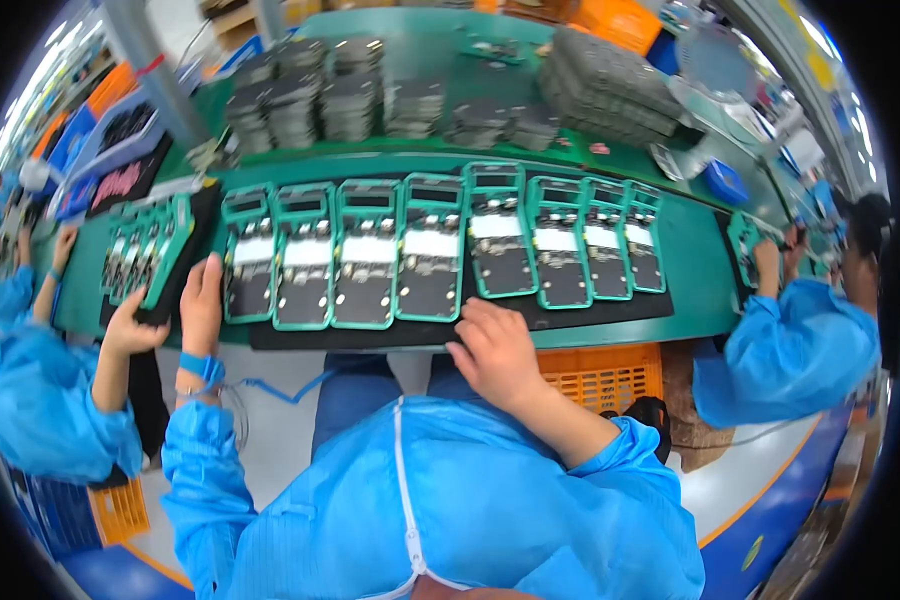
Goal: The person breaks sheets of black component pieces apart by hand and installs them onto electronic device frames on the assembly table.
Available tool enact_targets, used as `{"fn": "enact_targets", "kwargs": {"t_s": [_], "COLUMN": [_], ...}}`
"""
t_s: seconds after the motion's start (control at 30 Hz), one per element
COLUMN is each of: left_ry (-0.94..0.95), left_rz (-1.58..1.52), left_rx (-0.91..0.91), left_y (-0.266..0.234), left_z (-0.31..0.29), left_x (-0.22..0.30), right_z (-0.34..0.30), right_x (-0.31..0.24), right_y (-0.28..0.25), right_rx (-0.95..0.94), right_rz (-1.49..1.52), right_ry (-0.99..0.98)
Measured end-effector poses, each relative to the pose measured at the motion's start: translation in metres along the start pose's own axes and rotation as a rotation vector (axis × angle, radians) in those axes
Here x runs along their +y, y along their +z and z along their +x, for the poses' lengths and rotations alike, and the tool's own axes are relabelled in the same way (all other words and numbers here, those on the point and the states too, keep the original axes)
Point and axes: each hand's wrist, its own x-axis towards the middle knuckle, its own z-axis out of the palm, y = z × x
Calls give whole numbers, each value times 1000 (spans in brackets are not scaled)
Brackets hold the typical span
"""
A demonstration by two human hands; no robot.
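Observation:
Several green handset-like housings (366, 255) with dark circuit boards and white strips stand side by side on a black mat (570, 318). My left hand (202, 300) is held upright, fingers stretched, at the left edge of the leftmost housing (251, 254). I cannot tell whether it touches. My right hand (498, 352) has its fingers apart, the tips close to the lower left corner of a housing (500, 235) that sits farther back than its left neighbours. Neither palm shows anything held.
Stacks of flat grey parts (352, 95) and a larger grey stack (610, 90) stand at the back. Co-workers in blue sit left (55, 385) and right (795, 350), with housings (145, 250) before the left one. An orange crate (600, 375) lies below the table edge.

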Motion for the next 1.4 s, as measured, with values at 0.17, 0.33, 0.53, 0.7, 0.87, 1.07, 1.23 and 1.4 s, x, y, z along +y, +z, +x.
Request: {"fn": "enact_targets", "kwargs": {"t_s": [0.17,0.33,0.53,0.7,0.87,1.07,1.23,1.4], "left_ry": [-54,-66,-43,-101,-19,77,126,641], "left_rz": [-116,-136,-326,-466,-526,-438,-495,59], "left_rx": [-142,-236,-491,-660,-824,-848,-646,-116], "left_y": [-1,-6,-6,-10,-1,-10,-54,-114], "left_z": [4,13,25,55,78,83,60,45], "left_x": [5,-4,1,-55,-54,-52,-91,-81], "right_z": [7,7,5,10,7,12,31,51], "right_x": [-17,-28,-48,-61,-66,-93,-157,-204], "right_y": [-2,11,23,36,40,54,90,119], "right_rx": [7,54,159,201,217,283,235,94], "right_rz": [-46,-156,-379,-521,-632,-636,-377,-101], "right_ry": [62,92,156,187,254,392,227,52]}}
